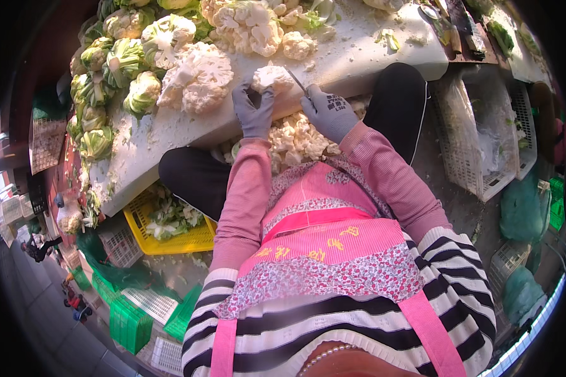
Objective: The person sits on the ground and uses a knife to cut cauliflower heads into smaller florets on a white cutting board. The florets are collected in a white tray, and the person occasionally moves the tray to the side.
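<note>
My left hand (256, 110), in a grey work glove, grips a piece of cauliflower (272, 78) at the near edge of a white worktop (339, 63). In my right hand (327, 112), gloved likewise, is a knife; its thin blade (296, 80) points up and left, beside the right side of the piece. Its handle is hidden by my fingers. Below both hands, cut cauliflower florets (299, 139) are heaped between my knees. Large trimmed cauliflower heads (198, 77) lie on the worktop just left of my left hand.
Whole leafy cauliflowers (125, 61) are piled at the worktop's left. Beneath its left end stands a yellow crate (139, 235) holding leaf trimmings. A white plastic crate (457, 136) with a clear liner is right of my knee. Several tools with handles (455, 40) lie at the far right.
</note>
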### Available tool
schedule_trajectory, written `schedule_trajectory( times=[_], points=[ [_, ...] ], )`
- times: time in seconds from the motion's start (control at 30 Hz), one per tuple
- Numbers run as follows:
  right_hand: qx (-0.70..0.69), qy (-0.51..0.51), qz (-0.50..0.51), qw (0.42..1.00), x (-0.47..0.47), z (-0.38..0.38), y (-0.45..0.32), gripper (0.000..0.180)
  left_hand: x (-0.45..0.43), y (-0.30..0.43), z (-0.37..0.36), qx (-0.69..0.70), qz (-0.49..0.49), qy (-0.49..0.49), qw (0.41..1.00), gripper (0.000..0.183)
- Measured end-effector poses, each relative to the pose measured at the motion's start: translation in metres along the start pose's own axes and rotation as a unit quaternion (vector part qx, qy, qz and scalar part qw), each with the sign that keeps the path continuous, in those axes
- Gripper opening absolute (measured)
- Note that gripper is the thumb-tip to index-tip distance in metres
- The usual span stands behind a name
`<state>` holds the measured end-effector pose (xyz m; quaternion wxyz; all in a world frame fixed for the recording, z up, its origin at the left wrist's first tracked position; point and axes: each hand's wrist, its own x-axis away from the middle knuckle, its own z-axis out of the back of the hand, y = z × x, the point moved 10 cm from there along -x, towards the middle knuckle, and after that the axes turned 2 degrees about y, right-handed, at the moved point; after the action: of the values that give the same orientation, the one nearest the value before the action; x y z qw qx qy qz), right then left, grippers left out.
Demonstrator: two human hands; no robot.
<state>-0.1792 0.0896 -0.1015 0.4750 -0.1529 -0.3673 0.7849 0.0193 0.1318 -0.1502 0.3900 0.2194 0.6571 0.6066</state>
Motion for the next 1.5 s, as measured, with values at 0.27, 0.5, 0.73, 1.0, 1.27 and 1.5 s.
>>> schedule_trajectory(
  times=[0.27,0.5,0.73,1.0,1.27,1.5],
  points=[
    [0.056,-0.009,0.022,0.998,-0.018,-0.046,-0.002,0.027,0.003,0.020,-0.005,-0.100,-0.038,0.048,0.993,0.049],
    [-0.365,-0.182,-0.215,0.887,-0.018,-0.062,0.048,0.033,-0.009,0.003,0.005,-0.019,0.017,-0.003,1.000,0.044],
    [-0.048,-0.043,0.008,0.998,-0.024,-0.014,0.002,0.028,-0.024,-0.014,0.006,0.022,0.046,-0.068,0.996,0.041],
    [0.095,-0.141,0.007,0.985,-0.056,-0.047,-0.009,0.029,-0.018,-0.013,0.007,0.039,0.015,-0.039,0.998,0.027],
    [-0.269,-0.134,-0.217,0.929,-0.034,-0.040,0.039,0.033,0.004,0.037,0.015,-0.193,-0.098,0.002,0.976,0.027],
    [-0.006,0.034,0.162,0.986,-0.012,-0.023,-0.036,0.023,0.001,0.034,0.013,-0.169,-0.023,-0.005,0.985,0.023]
  ],
)
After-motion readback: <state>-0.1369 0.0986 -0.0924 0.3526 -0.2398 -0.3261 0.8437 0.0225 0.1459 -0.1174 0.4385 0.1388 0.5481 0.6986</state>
